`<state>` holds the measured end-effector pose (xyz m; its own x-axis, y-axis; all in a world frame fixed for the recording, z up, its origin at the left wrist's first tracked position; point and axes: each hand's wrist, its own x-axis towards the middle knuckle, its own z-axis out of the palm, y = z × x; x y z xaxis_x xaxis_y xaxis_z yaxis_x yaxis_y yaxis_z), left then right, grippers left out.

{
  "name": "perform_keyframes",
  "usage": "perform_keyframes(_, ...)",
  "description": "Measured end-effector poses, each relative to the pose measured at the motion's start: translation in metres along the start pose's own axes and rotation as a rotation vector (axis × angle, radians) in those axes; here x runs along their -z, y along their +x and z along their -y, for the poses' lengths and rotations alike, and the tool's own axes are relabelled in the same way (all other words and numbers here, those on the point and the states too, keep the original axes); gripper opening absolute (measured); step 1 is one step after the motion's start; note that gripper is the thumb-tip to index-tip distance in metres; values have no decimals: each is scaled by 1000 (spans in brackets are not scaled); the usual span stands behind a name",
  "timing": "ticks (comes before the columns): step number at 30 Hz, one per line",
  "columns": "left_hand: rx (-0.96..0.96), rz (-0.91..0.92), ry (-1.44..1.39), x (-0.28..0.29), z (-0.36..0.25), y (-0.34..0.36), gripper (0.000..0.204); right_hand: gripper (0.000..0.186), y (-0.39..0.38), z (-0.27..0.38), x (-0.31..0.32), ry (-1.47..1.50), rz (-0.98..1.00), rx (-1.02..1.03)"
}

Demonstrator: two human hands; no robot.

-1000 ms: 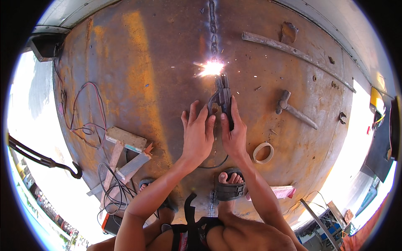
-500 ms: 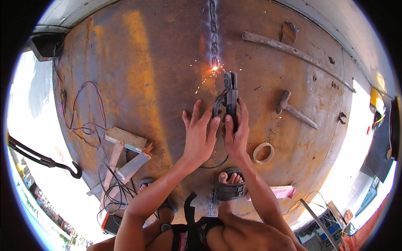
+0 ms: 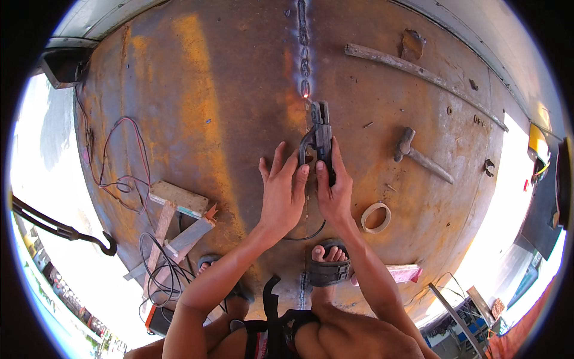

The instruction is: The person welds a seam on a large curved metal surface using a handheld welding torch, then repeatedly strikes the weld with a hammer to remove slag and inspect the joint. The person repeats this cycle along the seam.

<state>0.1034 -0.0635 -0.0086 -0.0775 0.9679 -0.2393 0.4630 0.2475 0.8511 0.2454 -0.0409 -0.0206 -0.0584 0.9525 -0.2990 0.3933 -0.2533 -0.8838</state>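
My right hand (image 3: 336, 191) is wrapped round the body of a black welding electrode holder (image 3: 323, 134). Thumb and finger of my left hand (image 3: 282, 194) pinch the holder's curved lever, while its other fingers spread out to the left. Just beyond the holder's jaws, a small red-orange glow (image 3: 305, 95) marks the near end of a dark weld bead (image 3: 304, 54) on the rusty steel plate (image 3: 251, 107). Any electrode left in the jaws is too small to make out.
A hammer (image 3: 421, 157), a long metal pipe (image 3: 418, 73) and a tan ring (image 3: 376, 218) lie on the right. Wood pieces (image 3: 179, 198) and coiled cable (image 3: 160, 272) are at the left. My sandalled foot (image 3: 329, 263) stands near a pink-and-white block (image 3: 403, 274).
The bright arc and flying sparks have died down to a small glow. Both hands and the electrode holder have shifted slightly left.
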Motion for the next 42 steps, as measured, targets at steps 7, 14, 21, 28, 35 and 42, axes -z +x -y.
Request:
perform_keyframes(7, -4, -8, -1, 0, 0, 1, 42, 60, 2, -2, -1, -15, -7, 44)
perform_keyframes(14, 4, 0, -6, 0, 0, 2, 41, 60, 2, 0, -1, -17, 0, 26)
perform_keyframes(21, 8, 2, 10, 2, 2, 1, 40, 60, 2, 2, -2, -13, 20, -4)
perform_keyframes(28, 23, 19, -8, 3, 0, 2, 39, 60, 4, 4, -1, 5, 12, 44)
perform_keyframes(35, 35, -5, 6, 0, 1, 2, 39, 60, 5, 1, -3, -3, -2, 110)
perform_keyframes(42, 45, 32, 26, 5, 0, 4, 46, 61, 3, 3, -3, 11, 31, 30)
